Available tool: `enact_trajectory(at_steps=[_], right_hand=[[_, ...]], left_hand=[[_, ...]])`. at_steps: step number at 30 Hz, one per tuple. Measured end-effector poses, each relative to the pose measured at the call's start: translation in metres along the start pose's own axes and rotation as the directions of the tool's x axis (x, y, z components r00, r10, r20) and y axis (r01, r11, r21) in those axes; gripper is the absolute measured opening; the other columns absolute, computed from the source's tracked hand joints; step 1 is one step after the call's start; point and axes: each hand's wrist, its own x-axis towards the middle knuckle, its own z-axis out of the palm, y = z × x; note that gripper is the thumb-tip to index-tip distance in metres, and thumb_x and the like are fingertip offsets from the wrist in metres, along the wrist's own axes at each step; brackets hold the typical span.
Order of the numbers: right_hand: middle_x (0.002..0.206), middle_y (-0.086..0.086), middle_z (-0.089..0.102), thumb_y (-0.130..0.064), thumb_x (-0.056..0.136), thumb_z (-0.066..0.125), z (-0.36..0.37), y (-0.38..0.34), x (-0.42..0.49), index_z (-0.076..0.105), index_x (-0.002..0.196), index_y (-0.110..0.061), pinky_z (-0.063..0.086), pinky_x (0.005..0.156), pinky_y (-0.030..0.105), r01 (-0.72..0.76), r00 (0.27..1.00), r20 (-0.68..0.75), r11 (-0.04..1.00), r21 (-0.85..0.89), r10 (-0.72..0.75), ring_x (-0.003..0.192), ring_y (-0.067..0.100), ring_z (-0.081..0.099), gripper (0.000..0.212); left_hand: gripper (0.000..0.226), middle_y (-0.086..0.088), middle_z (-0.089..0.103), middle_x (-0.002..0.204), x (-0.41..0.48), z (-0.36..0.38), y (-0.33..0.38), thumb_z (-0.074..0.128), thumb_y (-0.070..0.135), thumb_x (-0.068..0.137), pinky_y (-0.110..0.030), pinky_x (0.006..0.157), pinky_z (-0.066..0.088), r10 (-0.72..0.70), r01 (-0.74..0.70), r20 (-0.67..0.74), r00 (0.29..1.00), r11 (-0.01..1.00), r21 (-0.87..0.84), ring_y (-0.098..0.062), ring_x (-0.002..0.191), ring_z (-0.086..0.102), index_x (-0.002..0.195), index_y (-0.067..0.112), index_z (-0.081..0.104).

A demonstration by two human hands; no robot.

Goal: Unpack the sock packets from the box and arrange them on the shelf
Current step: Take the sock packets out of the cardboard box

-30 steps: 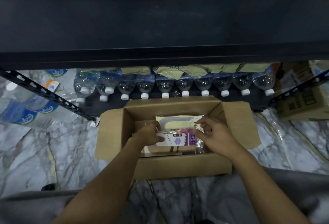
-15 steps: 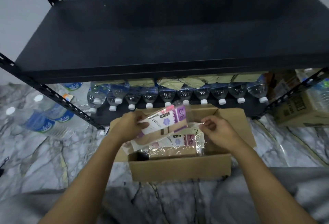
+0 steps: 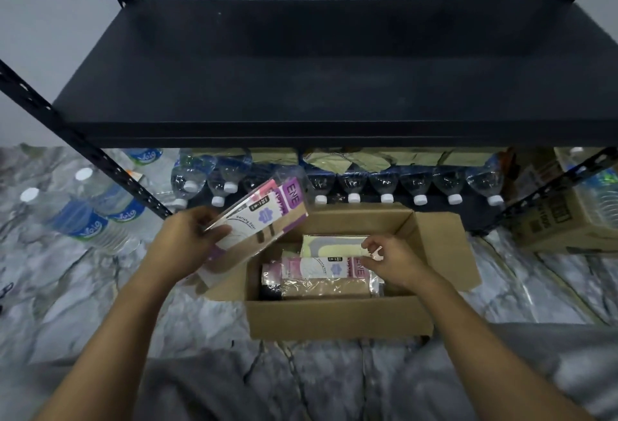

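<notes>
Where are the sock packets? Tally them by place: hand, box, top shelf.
Left hand: 1 packet
Box: 2 showing, yellow packet and pink packet; more may be hidden beneath
Shelf: 0
Total: 3 showing

You are working in a stockroom or shop storage area. Evidence noted:

- a black slotted-angle steel shelf (image 3: 334,86) at 12 o'clock
- a row of water bottles (image 3: 388,183) laid beneath it
- wrapped bottle packs (image 3: 90,216) at 9 o'clock
- printed cartons (image 3: 561,230) at 3 o'clock
- an open cardboard box (image 3: 337,317) of retail sock packets (image 3: 321,267) on the marble-pattern floor (image 3: 83,303)
</notes>
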Motion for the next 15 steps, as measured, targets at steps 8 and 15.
enact_trajectory(at_steps=[8, 15], right_hand=[[0.108, 0.002, 0.060, -0.035, 0.080, 0.070, 0.060, 0.004, 0.055, 0.063, 0.106, -0.020, 0.050, 0.090, 0.039, -0.073, 0.978, 0.185, 0.986, -0.149, 0.101, 0.102, 0.026, 0.060, 0.031], [0.142, 0.004, 0.037, -0.033, 0.087, 0.059, 0.104, 0.021, 0.082, 0.044, 0.140, -0.018, 0.032, 0.107, 0.046, 0.010, 0.952, 0.280, 0.906, -0.422, 0.120, 0.131, 0.029, 0.031, 0.057]], left_hand=[[0.006, 0.011, 0.067, 0.074, 0.023, 0.009, -0.004, 0.071, 0.022, 0.086, -0.016, 0.052, 0.041, -0.006, 0.007, 0.014, 1.000, 0.996, -0.094, 0.010, 0.062, 0.062, 0.088, 0.018, 0.068], [0.003, 0.010, 0.063, 0.063, 0.033, 0.018, -0.006, 0.071, 0.021, 0.086, -0.008, 0.047, 0.037, -0.045, 0.048, 0.024, 0.999, 0.988, -0.144, 0.008, 0.054, 0.058, 0.087, 0.018, 0.071]])
